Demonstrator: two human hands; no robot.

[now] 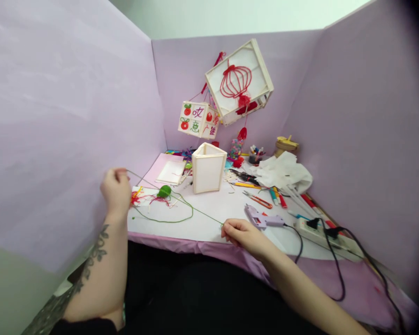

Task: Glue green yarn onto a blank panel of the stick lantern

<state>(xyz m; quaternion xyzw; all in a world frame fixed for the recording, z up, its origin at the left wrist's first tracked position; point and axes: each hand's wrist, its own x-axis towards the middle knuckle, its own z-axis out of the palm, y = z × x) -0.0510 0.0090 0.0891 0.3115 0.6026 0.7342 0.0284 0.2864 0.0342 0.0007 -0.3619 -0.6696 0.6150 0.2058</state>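
A strand of green yarn [209, 217] runs taut between my two hands above the front of the table. My left hand [116, 191], raised at the left, pinches one end of this stretch. Near the front edge, my right hand [240, 232] is closed on the other end. Beneath the strand lies a green ball of yarn [165, 191], with a loose loop curving over the white surface. Behind it stands a white three-sided lantern frame [208, 171] with pale wooden edges. Red and yellow yarn scraps [136, 197] lie beside my left hand.
At the right are a glue gun [264, 217], orange-handled scissors [257, 199], a power strip [326, 237] with cables, and crumpled white paper [282, 171]. Two decorated lanterns, a larger one [239, 79] and a smaller one [198, 119], hang at the back. Lilac walls enclose the table.
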